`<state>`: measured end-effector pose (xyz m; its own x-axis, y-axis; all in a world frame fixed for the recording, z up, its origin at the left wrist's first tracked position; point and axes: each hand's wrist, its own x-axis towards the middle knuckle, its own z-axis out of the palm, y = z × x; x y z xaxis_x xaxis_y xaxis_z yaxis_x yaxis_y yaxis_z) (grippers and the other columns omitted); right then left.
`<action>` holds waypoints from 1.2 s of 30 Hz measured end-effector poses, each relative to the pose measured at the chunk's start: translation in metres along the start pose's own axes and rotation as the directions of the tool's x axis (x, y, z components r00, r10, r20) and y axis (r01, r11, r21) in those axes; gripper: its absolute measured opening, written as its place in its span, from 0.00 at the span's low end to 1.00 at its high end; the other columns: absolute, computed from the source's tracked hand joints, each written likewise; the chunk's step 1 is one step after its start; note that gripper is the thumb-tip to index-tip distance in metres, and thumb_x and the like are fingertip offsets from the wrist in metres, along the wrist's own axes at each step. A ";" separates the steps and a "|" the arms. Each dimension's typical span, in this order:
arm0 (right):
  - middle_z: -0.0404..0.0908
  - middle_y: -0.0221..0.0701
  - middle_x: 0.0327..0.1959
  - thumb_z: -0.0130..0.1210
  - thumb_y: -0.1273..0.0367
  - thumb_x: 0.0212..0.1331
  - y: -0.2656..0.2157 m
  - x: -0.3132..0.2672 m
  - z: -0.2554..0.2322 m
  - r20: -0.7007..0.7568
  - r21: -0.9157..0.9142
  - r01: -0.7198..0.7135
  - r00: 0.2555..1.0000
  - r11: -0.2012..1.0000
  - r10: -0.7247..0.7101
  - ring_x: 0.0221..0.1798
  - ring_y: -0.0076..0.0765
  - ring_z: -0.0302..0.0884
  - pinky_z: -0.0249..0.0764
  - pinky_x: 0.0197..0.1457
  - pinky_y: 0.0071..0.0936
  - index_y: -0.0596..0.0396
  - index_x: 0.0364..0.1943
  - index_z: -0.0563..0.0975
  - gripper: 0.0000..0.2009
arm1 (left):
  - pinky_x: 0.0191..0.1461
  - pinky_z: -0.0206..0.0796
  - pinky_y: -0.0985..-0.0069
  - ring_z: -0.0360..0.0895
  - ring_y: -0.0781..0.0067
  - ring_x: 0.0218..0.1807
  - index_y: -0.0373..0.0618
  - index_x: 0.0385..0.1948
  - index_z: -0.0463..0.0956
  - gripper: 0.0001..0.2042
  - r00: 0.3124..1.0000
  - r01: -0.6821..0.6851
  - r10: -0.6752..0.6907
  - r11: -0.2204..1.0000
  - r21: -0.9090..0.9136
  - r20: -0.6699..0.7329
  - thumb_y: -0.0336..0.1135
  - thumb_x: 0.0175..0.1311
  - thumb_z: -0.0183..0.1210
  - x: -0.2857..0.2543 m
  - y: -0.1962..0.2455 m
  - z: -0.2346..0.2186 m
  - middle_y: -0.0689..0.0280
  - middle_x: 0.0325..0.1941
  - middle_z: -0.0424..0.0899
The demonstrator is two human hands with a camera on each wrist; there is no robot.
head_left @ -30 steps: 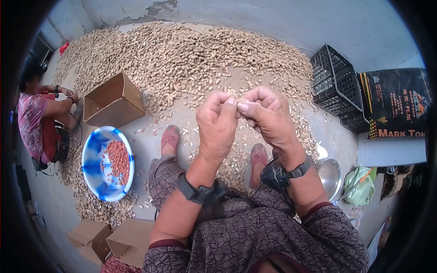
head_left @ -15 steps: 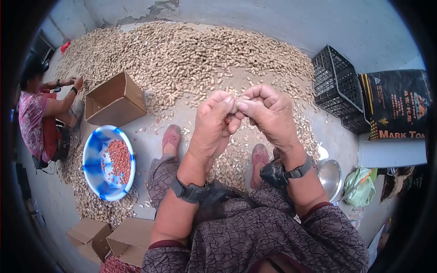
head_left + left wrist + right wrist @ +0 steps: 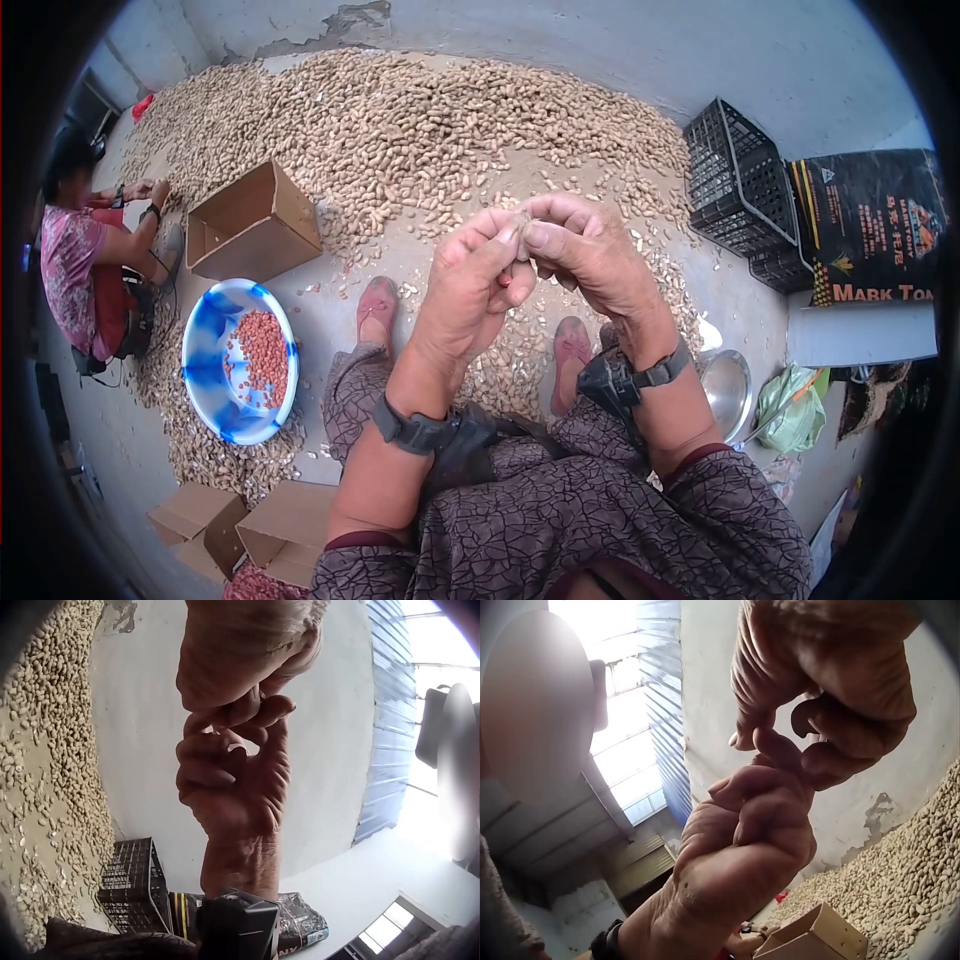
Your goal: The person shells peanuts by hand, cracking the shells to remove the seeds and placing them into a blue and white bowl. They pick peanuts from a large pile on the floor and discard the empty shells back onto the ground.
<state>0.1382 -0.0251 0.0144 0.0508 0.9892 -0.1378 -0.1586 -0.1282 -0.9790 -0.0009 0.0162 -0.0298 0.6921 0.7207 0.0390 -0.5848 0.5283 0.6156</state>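
Above the lap, my left hand [image 3: 468,275] and right hand [image 3: 595,250] meet fingertip to fingertip. Between both thumbs and forefingers a peanut [image 3: 521,224] is pinched, mostly covered by the fingers. A reddish peanut kernel [image 3: 505,280] shows within the curled lower fingers of the left hand. In the left wrist view the right hand [image 3: 240,787] rises from below to meet the left. From the right wrist view, the left hand [image 3: 750,817] has its fingers folded in, its tips against those of the right hand [image 3: 847,690].
Unshelled peanuts [image 3: 400,130] are heaped along the wall. A blue-and-white basin [image 3: 205,385] holds red kernels, beside a cardboard box [image 3: 255,225]. At right stand black crates [image 3: 740,180], a black sack [image 3: 870,230] and a metal bowl [image 3: 725,390]. Another person [image 3: 80,240] sits at left.
My left wrist has turned slightly and its lower fingers have shifted, bringing the red kernel into sight. The thumbs have moved a little over the peanut. The other person's hands moved.
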 end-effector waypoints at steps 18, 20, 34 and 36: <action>0.72 0.22 0.19 0.55 0.62 0.52 0.004 -0.002 -0.002 0.163 0.108 -0.052 0.986 0.993 0.034 0.18 0.11 0.61 0.53 0.17 0.09 0.61 0.36 0.77 0.15 | 0.27 0.60 0.88 0.62 0.88 0.21 0.33 0.42 0.72 0.17 0.995 -0.072 0.053 0.966 0.247 0.082 0.40 0.65 0.43 -0.007 -0.001 0.015 0.67 0.26 0.74; 0.70 0.21 0.18 0.55 0.63 0.52 0.001 -0.003 0.001 0.119 0.102 -0.041 0.992 0.994 0.028 0.18 0.11 0.59 0.53 0.17 0.09 0.61 0.35 0.77 0.14 | 0.30 0.64 0.84 0.67 0.84 0.25 0.32 0.41 0.72 0.20 0.985 -0.144 0.169 0.926 0.349 -0.044 0.44 0.66 0.41 -0.006 -0.006 0.023 0.65 0.26 0.75; 0.70 0.21 0.15 0.55 0.62 0.52 0.009 0.005 0.005 0.067 0.113 -0.077 0.995 0.991 0.069 0.14 0.10 0.58 0.51 0.14 0.08 0.60 0.30 0.77 0.13 | 0.19 0.53 0.89 0.59 0.88 0.15 0.32 0.37 0.72 0.18 0.994 -0.067 0.086 0.969 0.238 -0.073 0.41 0.67 0.40 -0.007 -0.003 0.014 0.67 0.22 0.74; 0.71 0.21 0.15 0.56 0.61 0.52 0.010 0.006 0.004 0.082 0.107 -0.097 0.993 0.989 0.089 0.14 0.10 0.58 0.50 0.14 0.08 0.59 0.28 0.77 0.13 | 0.17 0.50 0.89 0.56 0.90 0.13 0.33 0.37 0.72 0.18 0.995 -0.079 0.088 0.985 0.153 -0.052 0.41 0.67 0.40 -0.005 -0.006 0.014 0.68 0.21 0.73</action>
<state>0.1334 -0.0202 0.0047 -0.0447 0.9764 -0.2112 -0.2678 -0.2154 -0.9391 0.0049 0.0030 -0.0227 0.6148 0.7870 0.0520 -0.5660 0.3943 0.7240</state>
